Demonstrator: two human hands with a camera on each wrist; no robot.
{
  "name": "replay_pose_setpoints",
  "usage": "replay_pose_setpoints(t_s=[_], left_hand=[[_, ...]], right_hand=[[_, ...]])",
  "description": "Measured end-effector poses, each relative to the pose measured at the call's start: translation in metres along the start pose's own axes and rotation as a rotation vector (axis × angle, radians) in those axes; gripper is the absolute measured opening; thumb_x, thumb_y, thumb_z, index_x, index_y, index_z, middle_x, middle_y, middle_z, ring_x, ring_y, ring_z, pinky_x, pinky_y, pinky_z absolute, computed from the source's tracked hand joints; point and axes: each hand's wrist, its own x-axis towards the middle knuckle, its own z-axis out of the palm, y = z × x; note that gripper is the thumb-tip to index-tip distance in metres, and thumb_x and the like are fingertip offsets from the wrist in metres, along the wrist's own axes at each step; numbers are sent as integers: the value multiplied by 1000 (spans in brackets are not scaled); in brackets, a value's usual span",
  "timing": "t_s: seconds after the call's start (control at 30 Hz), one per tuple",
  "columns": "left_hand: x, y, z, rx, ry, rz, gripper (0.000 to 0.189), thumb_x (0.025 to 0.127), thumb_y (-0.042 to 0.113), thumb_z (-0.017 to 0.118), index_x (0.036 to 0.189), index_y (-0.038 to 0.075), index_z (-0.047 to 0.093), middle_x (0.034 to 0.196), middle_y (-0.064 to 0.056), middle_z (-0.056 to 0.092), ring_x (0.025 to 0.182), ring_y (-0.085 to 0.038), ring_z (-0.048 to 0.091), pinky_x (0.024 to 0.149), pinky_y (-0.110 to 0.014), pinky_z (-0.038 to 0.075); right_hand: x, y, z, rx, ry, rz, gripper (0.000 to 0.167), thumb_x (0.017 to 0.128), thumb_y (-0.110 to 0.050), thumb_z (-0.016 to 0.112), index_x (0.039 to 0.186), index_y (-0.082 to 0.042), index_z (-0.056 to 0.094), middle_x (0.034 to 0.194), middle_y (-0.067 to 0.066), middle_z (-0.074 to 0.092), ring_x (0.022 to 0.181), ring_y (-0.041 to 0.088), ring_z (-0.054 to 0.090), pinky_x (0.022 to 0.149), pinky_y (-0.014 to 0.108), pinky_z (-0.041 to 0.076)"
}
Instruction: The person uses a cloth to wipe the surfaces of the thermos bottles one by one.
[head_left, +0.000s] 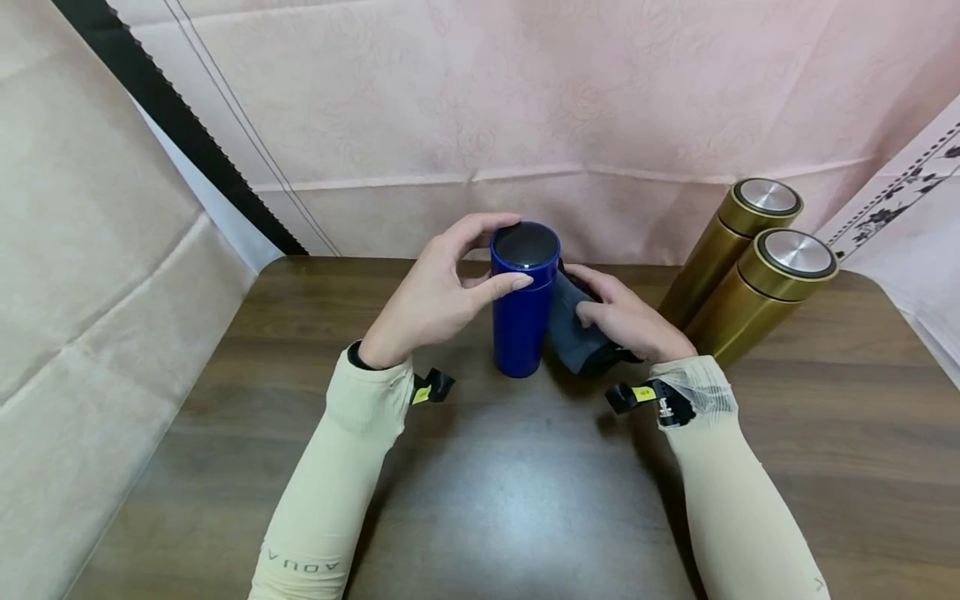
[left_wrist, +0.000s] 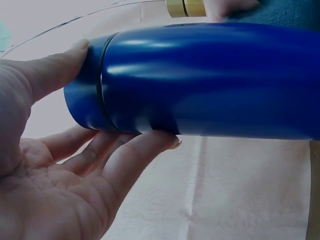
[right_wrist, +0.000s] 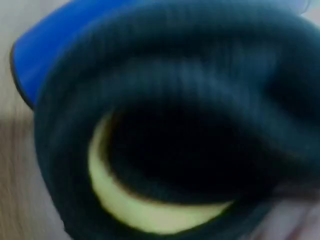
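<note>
A glossy blue flask (head_left: pixel 517 325) with a dark top stands upright near the back of the table. My left hand (head_left: pixel 438 287) grips it near the top, thumb on one side and fingers on the other; the left wrist view shows fingers across the seam of the blue flask (left_wrist: pixel 210 85). Close beside it, my right hand (head_left: pixel 628 315) holds a blue-grey, soft-looking sleeve-like piece (head_left: pixel 576 329) with black edges. In the blurred right wrist view this sleeve-like piece (right_wrist: pixel 65 150) shows a dark round opening and a yellow curved strip.
Two gold flasks, a rear one (head_left: pixel 720 237) and a front one (head_left: pixel 761 292), stand right of my right hand with silver-topped lids. Pale pink cloth (head_left: pixel 525 100) hangs behind the brown wooden table (head_left: pixel 525 483).
</note>
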Motion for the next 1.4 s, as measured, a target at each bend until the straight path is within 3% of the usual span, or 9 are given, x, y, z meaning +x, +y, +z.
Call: replay_pose_setpoints(t_s=[0.07, 0.13, 0.27, 0.47, 0.57, 0.73, 0.93, 1.1, 1.4], left_hand=[[0, -2, 1, -2, 2, -2, 55, 92, 14, 77, 142, 13, 55, 137, -6, 60, 125, -20, 59, 96, -36, 59], [0, -3, 1, -2, 1, -3, 55, 92, 14, 76, 143, 13, 55, 137, -5, 59, 125, -17, 58, 96, -36, 59], [0, -4, 2, 12, -1, 1, 55, 93, 14, 76, 143, 14, 54, 137, -5, 59, 126, -17, 57, 96, -37, 59], [1, -3, 2, 24, 9, 1, 55, 92, 15, 76, 143, 14, 54, 137, -4, 58, 128, -18, 56, 96, -36, 60], [0, -3, 2, 17, 9, 2, 55, 93, 15, 76, 143, 14, 54, 138, -4, 58, 129, -18, 56, 96, -37, 59], [0, -4, 3, 13, 12, 7, 56, 93, 17, 76, 144, 16, 54, 138, -3, 58, 130, -16, 55, 98, -34, 58], [-2, -8, 5, 89, 43, 23, 60, 92, 26, 78, 146, 22, 53, 140, 3, 60, 128, -16, 57, 99, -35, 58], [-5, -12, 7, 131, 59, 7, 63, 93, 32, 76, 150, 24, 48, 141, 4, 58, 127, -16, 59, 99, -36, 58], [-20, -23, 15, 178, 131, 0, 72, 85, 29, 84, 145, 14, 47, 134, -3, 57, 124, -13, 55, 91, -34, 61]], right_hand=[[-1, -1, 3, 6, -26, 11, 70, 93, -7, 50, 159, -24, 35, 138, 10, 51, 105, 28, 53, 86, 35, 45], [-1, -1, 7, -8, -48, 15, 73, 95, -12, 53, 162, -28, 27, 151, 7, 45, 120, 26, 51, 100, 39, 44], [-1, 2, 14, -139, -111, 50, 86, 98, -22, 60, 165, -31, 6, 168, 7, 19, 148, 27, 29, 124, 57, 24], [2, 5, 25, -283, -224, 108, 91, 101, -29, 60, 165, -20, -4, 167, 20, 10, 155, 37, 18, 124, 65, 20], [3, 4, 27, -302, -222, 120, 87, 100, -28, 61, 165, -17, 3, 163, 21, 19, 151, 36, 27, 122, 64, 25], [1, 3, 18, -279, -159, 62, 65, 100, -18, 58, 158, -13, 28, 143, 14, 48, 122, 29, 51, 106, 50, 43], [-10, -5, -1, -251, -18, 77, 40, 103, -19, 52, 142, -17, 43, 117, 10, 57, 98, 26, 56, 83, 37, 45], [-17, -14, -10, -243, 86, 83, 39, 100, -21, 54, 137, -15, 42, 112, 12, 56, 96, 28, 56, 79, 37, 45], [-23, -29, -11, -226, 51, 71, 51, 100, -22, 53, 146, -19, 30, 118, 12, 55, 98, 28, 58, 83, 37, 46]])
